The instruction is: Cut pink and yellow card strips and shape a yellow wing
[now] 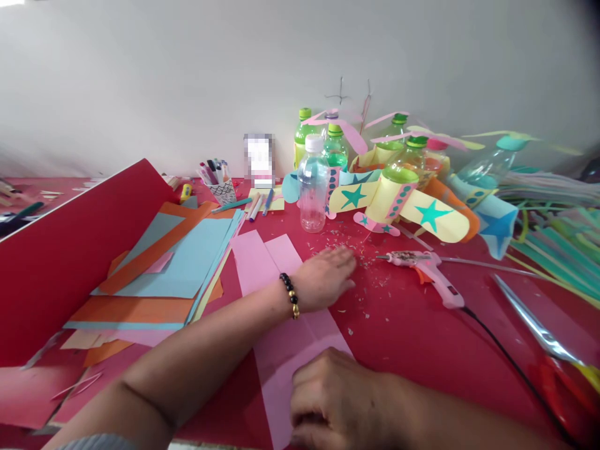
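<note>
A long pink paper sheet [300, 356] lies on the red table, its far end split into two strips. Across it reaches my left hand [328, 278], with a black and gold bead bracelet at the wrist. The fingers are stretched out, slightly blurred, over small paper scraps [375, 269] beside the sheet. My right hand [332, 394] rests on the near part of the pink sheet with its fingers curled in; whatever may be in them is hidden. A clear plastic bottle [313, 187] with a white cap stands beyond my left hand.
To the right lie a pink glue gun [431, 272] with a black cord and large scissors [539, 325]. Bottle airplanes [391, 194] with paper wings crowd the back. Left are stacked coloured papers [173, 256], a red board [94, 250] and a pen cup [222, 192].
</note>
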`<state>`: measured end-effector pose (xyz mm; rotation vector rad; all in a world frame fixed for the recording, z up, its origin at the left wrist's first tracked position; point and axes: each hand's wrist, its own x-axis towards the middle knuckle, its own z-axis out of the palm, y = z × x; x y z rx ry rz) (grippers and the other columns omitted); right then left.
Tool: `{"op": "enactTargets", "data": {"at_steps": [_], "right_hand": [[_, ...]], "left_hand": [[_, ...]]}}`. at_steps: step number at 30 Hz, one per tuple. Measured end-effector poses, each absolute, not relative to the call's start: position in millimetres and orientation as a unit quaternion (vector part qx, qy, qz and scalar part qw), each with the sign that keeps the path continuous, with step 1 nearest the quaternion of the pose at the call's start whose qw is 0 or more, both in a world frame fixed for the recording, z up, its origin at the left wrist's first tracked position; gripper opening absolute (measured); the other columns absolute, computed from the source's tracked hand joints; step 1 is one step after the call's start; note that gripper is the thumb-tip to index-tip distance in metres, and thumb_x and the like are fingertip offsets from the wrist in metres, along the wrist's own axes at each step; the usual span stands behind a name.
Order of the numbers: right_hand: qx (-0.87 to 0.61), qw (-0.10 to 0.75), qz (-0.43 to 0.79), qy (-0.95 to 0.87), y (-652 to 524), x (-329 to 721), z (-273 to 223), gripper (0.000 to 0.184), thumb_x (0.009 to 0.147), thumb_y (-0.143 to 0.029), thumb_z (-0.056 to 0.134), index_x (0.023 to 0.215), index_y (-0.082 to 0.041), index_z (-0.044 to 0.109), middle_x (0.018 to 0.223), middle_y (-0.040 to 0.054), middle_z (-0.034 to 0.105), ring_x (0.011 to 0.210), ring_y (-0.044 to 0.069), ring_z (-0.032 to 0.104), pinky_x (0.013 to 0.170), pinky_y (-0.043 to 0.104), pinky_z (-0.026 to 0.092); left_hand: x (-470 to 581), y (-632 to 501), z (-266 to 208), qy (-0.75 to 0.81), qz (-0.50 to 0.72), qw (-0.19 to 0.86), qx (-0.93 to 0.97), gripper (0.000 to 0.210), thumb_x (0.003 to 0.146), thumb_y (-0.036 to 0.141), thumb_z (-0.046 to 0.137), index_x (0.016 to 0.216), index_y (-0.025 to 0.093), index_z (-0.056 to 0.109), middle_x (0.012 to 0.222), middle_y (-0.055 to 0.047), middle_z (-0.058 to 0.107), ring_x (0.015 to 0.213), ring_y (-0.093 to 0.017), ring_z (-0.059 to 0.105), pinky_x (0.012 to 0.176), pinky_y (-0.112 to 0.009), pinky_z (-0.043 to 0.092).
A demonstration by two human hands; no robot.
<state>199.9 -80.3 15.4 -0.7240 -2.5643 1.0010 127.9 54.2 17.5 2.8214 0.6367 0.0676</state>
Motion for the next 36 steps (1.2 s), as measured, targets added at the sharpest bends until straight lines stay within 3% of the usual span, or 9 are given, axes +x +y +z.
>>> {"op": "enactTargets", "data": {"at_steps": [4, 8, 13, 17, 20, 26, 28, 32, 36], "right_hand": [[-0.259, 0.156, 0.357, -0.884, -79, 200, 14, 0.016, 0.079, -0.035, 0.064, 0.075, -0.019, 0.068, 0.068, -0.0030, 0.063, 0.065, 0.011, 0.054, 0.059, 0.022, 0.034], [-0.256, 0.157, 0.368, -0.880, -78, 200, 15, 0.017, 0.080, -0.035, 0.064, 0.074, -0.019, 0.067, 0.066, -0.0033, 0.063, 0.063, 0.010, 0.053, 0.059, 0.021, 0.035], [-0.243, 0.154, 0.375, -0.881, -77, 201, 16, 0.017, 0.082, -0.032, 0.062, 0.074, -0.017, 0.068, 0.066, -0.0026, 0.064, 0.062, 0.010, 0.052, 0.058, 0.020, 0.035], [-0.248, 0.154, 0.382, -0.877, -76, 202, 16, 0.018, 0.082, -0.033, 0.062, 0.076, -0.017, 0.069, 0.068, -0.0020, 0.064, 0.064, 0.010, 0.053, 0.059, 0.020, 0.036], [-0.253, 0.153, 0.386, -0.874, -75, 202, 18, 0.018, 0.082, -0.033, 0.062, 0.078, -0.017, 0.069, 0.070, -0.0013, 0.066, 0.066, 0.010, 0.055, 0.061, 0.020, 0.036], [-0.254, 0.142, 0.394, -0.872, -75, 201, 19, 0.017, 0.081, -0.032, 0.063, 0.079, -0.017, 0.070, 0.068, -0.0015, 0.066, 0.064, 0.010, 0.054, 0.061, 0.020, 0.037], [-0.255, 0.144, 0.391, -0.872, -76, 201, 18, 0.016, 0.081, -0.032, 0.063, 0.079, -0.017, 0.070, 0.070, -0.0018, 0.066, 0.064, 0.010, 0.055, 0.061, 0.020, 0.038], [-0.256, 0.142, 0.386, -0.875, -76, 201, 16, 0.017, 0.080, -0.033, 0.063, 0.080, -0.018, 0.070, 0.071, -0.0015, 0.065, 0.067, 0.011, 0.056, 0.061, 0.020, 0.038], [-0.260, 0.141, 0.381, -0.876, -76, 201, 15, 0.017, 0.080, -0.033, 0.062, 0.079, -0.017, 0.069, 0.069, -0.0017, 0.065, 0.064, 0.011, 0.055, 0.059, 0.021, 0.037]], "left_hand": [[126, 69, 2, 0.360, 0.001, 0.093, 0.928, 0.065, 0.094, 0.046, 0.033, 0.143, 0.004, 0.026, 0.152, -0.018, 0.019, 0.141, -0.028, 0.014, 0.115, -0.044, 0.017], [128, 52, 12, 0.252, -0.028, 0.120, 0.960, 0.067, 0.092, 0.045, 0.040, 0.143, 0.003, 0.026, 0.152, -0.019, 0.016, 0.142, -0.029, 0.013, 0.115, -0.041, 0.018], [130, 43, 30, 0.056, -0.033, 0.196, 0.978, 0.046, 0.097, 0.035, 0.033, 0.133, 0.011, 0.047, 0.147, -0.009, 0.036, 0.139, -0.016, 0.026, 0.114, -0.026, 0.021], [130, 63, 16, 0.299, 0.029, 0.138, 0.944, 0.058, 0.094, 0.040, 0.036, 0.143, 0.008, 0.031, 0.153, -0.014, 0.019, 0.142, -0.025, 0.013, 0.116, -0.041, 0.015], [130, 68, 8, 0.334, 0.000, 0.133, 0.933, 0.063, 0.093, 0.043, 0.037, 0.143, 0.006, 0.027, 0.153, -0.017, 0.015, 0.142, -0.027, 0.012, 0.115, -0.044, 0.016], [129, 52, 28, 0.083, -0.022, 0.231, 0.969, 0.042, 0.094, 0.033, 0.041, 0.130, 0.014, 0.049, 0.145, -0.009, 0.040, 0.137, -0.016, 0.030, 0.112, -0.026, 0.026], [128, 56, 28, 0.108, 0.007, 0.233, 0.966, 0.038, 0.096, 0.031, 0.036, 0.129, 0.017, 0.051, 0.141, -0.005, 0.046, 0.134, -0.013, 0.035, 0.109, -0.024, 0.029], [127, 66, 12, 0.312, 0.037, 0.130, 0.941, 0.057, 0.094, 0.043, 0.037, 0.141, 0.012, 0.033, 0.150, -0.014, 0.027, 0.140, -0.024, 0.021, 0.114, -0.040, 0.021], [128, 52, 3, 0.269, -0.024, 0.104, 0.957, 0.076, 0.090, 0.057, 0.037, 0.145, 0.007, 0.022, 0.153, -0.019, 0.011, 0.142, -0.030, 0.009, 0.114, -0.044, 0.016]]}}
